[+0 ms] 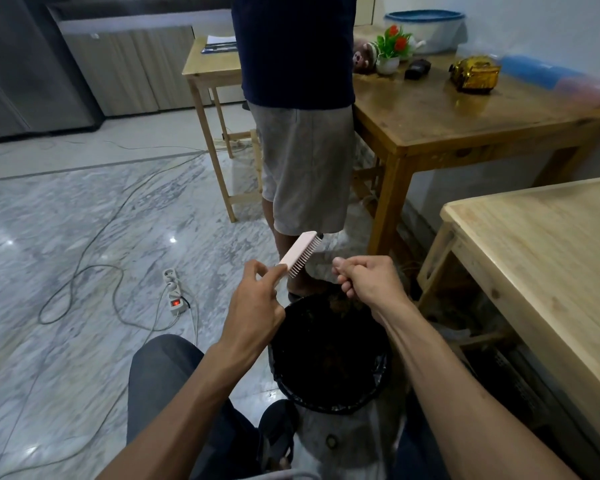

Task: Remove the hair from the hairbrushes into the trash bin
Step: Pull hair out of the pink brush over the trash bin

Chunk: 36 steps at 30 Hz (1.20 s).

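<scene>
My left hand holds a pale pink hairbrush by its lower end, the bristles facing right and the head pointing up and away. My right hand is closed just right of the bristles, thumb pressed to the fingers; whether it pinches hair is too small to tell. Both hands hover over the far rim of a round trash bin lined with a black bag, which stands on the floor between my knees and holds dark debris.
A person in grey shorts stands just beyond the bin. A light wooden table is at the right, a darker table behind it. A power strip and cables lie on the marble floor at left.
</scene>
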Available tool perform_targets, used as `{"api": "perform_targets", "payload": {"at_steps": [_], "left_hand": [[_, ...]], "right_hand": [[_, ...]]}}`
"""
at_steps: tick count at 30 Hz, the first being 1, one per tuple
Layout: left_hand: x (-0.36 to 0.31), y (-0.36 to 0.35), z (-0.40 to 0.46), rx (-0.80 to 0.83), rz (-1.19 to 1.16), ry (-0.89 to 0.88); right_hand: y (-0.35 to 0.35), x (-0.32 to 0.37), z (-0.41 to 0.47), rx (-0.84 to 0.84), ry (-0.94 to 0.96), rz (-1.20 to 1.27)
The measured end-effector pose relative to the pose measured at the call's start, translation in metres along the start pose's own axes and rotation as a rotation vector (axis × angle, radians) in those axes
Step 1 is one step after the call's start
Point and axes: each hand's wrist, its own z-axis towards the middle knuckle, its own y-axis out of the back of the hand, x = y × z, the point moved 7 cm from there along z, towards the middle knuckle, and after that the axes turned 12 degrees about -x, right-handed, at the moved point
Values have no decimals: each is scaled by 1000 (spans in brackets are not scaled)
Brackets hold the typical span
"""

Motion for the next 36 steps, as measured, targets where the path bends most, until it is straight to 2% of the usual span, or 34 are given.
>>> {"api": "perform_targets", "payload": {"at_steps": [4,7,9,11,16,19,21,24,27,29,32,36], "left_hand": [[9,-2,0,-22,7,94],[11,-3,0,-19,-29,201],[11,-4,1,4,-40,262],[12,-3,2,26,-37,295],[15,-2,1,64,-73,377],[14,-5,-4,101,-110,416],[10,-5,-7,135,-151,446],[3,-5,-9,172,-209,459],[-6,-4,-10,182,-258,467],[-15,-4,-10,178,-289,459],[-30,-2,-5,151,-290,397],[-47,7,6,91,-293,288]], "right_hand": [[8,-4,6,-45,-64,64],[-1,-13,-2,66,-148,-2],[-7,-18,-9,190,-175,-151],[-5,-21,-9,216,-138,-325],[20,1,3,-76,177,-621],[22,11,4,-129,307,-787],[18,12,3,-84,313,-747],[8,10,3,30,251,-546],[-8,5,-2,174,8,-189],[-17,10,-9,232,-57,-43],[-18,28,-13,207,-45,132],[-6,52,-12,143,-7,146]]}}
